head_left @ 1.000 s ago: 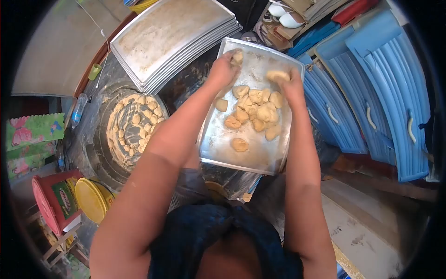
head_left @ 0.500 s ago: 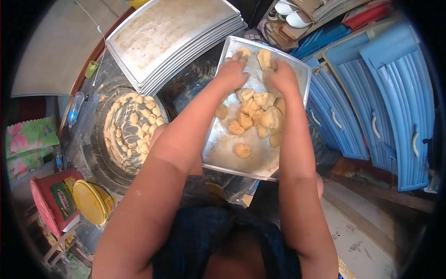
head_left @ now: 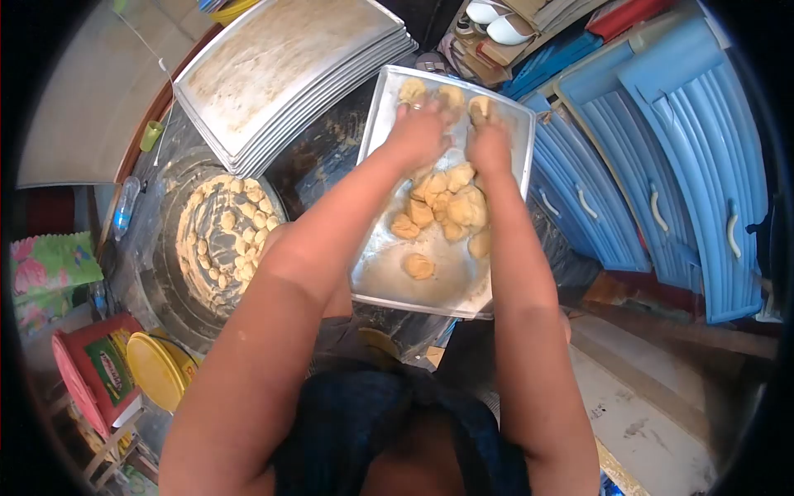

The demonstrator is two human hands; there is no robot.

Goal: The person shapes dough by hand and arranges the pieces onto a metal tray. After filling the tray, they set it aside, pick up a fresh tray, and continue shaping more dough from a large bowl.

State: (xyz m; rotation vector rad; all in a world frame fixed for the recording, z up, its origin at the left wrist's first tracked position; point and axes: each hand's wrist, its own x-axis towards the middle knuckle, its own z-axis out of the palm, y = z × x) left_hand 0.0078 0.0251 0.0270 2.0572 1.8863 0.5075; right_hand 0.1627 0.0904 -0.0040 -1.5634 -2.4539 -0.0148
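A metal tray (head_left: 389,277) lies in front of me, tilted in view, with a cluster of dough pieces (head_left: 465,207) in its middle. One dough piece (head_left: 418,265) sits apart near the tray's lower edge. At the top of the tray, my left hand (head_left: 423,132) is over the dough, its fingers apart and slightly blurred, near a piece at the top left corner (head_left: 411,89). My right hand (head_left: 489,142) has its fingers closed around a dough piece (head_left: 480,107) at the tray's upper right.
Stacked metal trays (head_left: 285,70) stand at the upper left. A round pan (head_left: 157,273) with small dough pieces is at left, above a yellow bucket (head_left: 155,368) and a red bucket (head_left: 78,376). Blue drawer fronts (head_left: 662,165) line the right side.
My left hand has moved rightward across the tray's top, uncovering the corner piece. Another dough piece now shows by my right hand. The view has shifted slightly.
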